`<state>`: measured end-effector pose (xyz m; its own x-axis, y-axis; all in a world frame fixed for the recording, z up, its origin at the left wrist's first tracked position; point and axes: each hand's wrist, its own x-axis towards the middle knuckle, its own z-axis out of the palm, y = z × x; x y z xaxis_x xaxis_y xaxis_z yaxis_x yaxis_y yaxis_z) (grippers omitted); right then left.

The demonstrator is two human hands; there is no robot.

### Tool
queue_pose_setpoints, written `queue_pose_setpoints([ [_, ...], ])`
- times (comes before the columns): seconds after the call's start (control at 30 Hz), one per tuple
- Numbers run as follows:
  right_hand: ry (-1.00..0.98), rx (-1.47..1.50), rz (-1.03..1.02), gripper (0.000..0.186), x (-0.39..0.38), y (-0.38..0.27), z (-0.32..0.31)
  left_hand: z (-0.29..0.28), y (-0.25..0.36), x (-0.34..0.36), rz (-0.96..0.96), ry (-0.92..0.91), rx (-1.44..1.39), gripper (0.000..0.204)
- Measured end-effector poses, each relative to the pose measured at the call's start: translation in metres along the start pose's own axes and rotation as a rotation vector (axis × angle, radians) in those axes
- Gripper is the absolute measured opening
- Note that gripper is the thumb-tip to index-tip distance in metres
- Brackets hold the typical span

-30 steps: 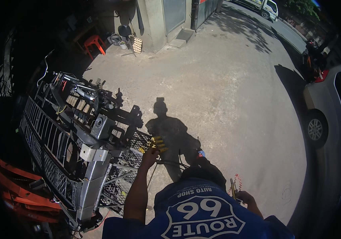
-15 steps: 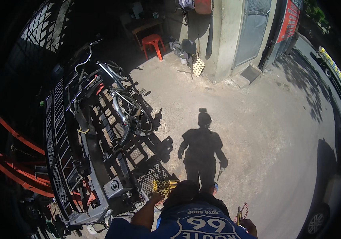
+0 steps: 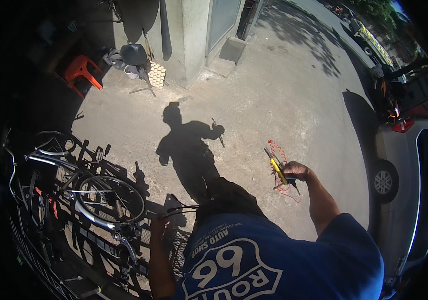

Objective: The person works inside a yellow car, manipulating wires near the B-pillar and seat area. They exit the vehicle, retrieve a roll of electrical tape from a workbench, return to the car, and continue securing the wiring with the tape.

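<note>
The yellow-and-black tool (image 3: 277, 164) is held in the right hand (image 3: 299, 171), fingers wrapped about its middle, out to the right of the body and above the concrete ground (image 3: 269, 95). Its slim end is pointed far and to the left. A red coiled cord (image 3: 277, 147) is seen around the tool; where it is fastened cannot be made out. The left hand (image 3: 160, 226) is lowered at the near left, close to thin black cables (image 3: 184, 207); whether anything is gripped by it cannot be told.

The step in hand is judged to be the carrying of the tool, with no work surface being met by it. For the next move, a steady grip and a cord kept from snagging seem to be called for.

Farther left, a silver bicycle (image 3: 94, 218) is laid over dark metal framework. A red stool (image 3: 81, 70) is placed at the far left, a silver car (image 3: 399, 192) parked at the right.
</note>
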<state>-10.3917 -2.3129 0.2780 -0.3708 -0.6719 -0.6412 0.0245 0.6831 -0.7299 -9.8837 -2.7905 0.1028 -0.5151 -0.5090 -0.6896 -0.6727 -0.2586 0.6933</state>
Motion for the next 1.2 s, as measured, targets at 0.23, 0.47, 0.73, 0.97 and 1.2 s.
queue_pose_setpoints([
  [0.23,-0.092,0.177,0.408,0.013,0.191,-0.074,0.007,-0.1,0.138,0.105,0.14,0.278,0.153,0.033],
  [0.47,-0.169,0.074,0.601,0.023,0.373,-0.195,-0.024,-0.163,0.13,0.108,-0.359,0.401,-0.198,0.023],
  [0.73,-0.512,-0.622,0.158,0.018,0.615,-0.443,-0.056,-0.13,0.143,0.127,-0.622,0.314,-0.607,0.022],
  [0.97,-0.458,-0.578,-0.021,0.011,0.724,-0.633,-0.025,-0.265,0.196,0.281,-0.549,0.18,-0.441,0.023],
  [1.2,-0.383,-0.212,0.308,0.018,0.808,-0.672,0.03,-0.537,0.338,0.412,0.239,0.607,0.465,0.023],
])
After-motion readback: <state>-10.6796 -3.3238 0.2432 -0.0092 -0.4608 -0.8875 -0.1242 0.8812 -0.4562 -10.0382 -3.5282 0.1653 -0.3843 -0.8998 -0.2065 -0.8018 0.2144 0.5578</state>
